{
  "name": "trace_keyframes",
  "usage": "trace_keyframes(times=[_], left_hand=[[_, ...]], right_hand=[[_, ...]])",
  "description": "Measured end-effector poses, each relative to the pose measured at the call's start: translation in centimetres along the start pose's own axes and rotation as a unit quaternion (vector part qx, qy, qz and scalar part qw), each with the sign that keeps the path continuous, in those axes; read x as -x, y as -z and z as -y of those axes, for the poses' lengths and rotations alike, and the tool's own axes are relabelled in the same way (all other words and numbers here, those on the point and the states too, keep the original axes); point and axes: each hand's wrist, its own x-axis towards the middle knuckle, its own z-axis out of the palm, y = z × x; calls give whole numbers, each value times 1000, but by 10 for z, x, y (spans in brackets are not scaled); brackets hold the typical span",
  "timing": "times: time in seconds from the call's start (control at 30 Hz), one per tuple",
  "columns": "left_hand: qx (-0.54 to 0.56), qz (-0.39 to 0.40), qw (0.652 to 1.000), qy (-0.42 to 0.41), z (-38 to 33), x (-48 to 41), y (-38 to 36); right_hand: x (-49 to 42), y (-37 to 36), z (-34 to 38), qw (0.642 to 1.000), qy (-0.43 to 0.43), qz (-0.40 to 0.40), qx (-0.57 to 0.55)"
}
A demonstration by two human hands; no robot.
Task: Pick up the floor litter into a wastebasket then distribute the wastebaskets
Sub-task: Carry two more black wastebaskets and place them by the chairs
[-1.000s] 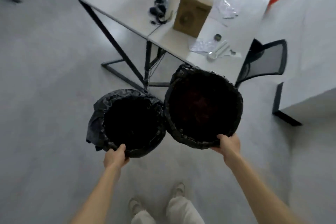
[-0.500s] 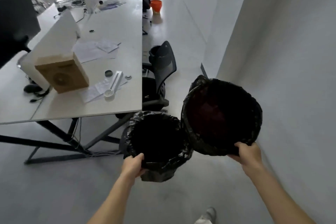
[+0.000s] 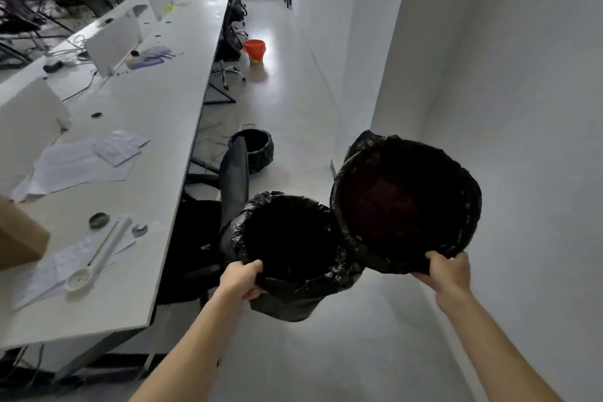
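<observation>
I carry two wastebaskets lined with black bags, held side by side above the floor. My left hand [image 3: 242, 279] grips the near rim of the smaller wastebasket [image 3: 290, 254]. My right hand [image 3: 447, 274] grips the near rim of the larger wastebasket [image 3: 404, 202], which tilts toward me and shows a dark reddish inside. A third black-lined wastebasket [image 3: 256, 153] stands on the floor ahead beside the desks. An orange wastebasket [image 3: 254, 50] stands farther down the aisle. No litter shows on the floor.
A long row of white desks [image 3: 163, 114] runs along the left, with papers, a cardboard box [image 3: 16, 238] and dividers on top. A black office chair [image 3: 228, 186] stands just left of the baskets. A white wall [image 3: 489, 75] closes the right side, leaving an aisle between.
The view has swung from the desk end to look down the aisle. Both hands keep their grip on the two wastebaskets, which have moved forward along the desks.
</observation>
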Motion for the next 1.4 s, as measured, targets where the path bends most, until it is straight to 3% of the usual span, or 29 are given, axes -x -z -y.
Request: trace_keyframes(times=[0.3,0.6,0.97,1.13,1.4], left_hand=[[-60,2,996,-70,-227,-167,-47],[-53,-86,988,-116,-412,-325,-5],[136,-193,972,-19,-544,-548,36],[185,-214,959,4,-605,-625,45],[211,-200,956,37,-732,-838,72]], right_hand=[[-179,-95,57,998,-47,-28,29],[-312,-284,130,993,-90,54,61],[-528,-562,232,973,-144,173,40],[-603,-674,287,974,-155,160,49],[-742,-887,379,978,-142,148,25]])
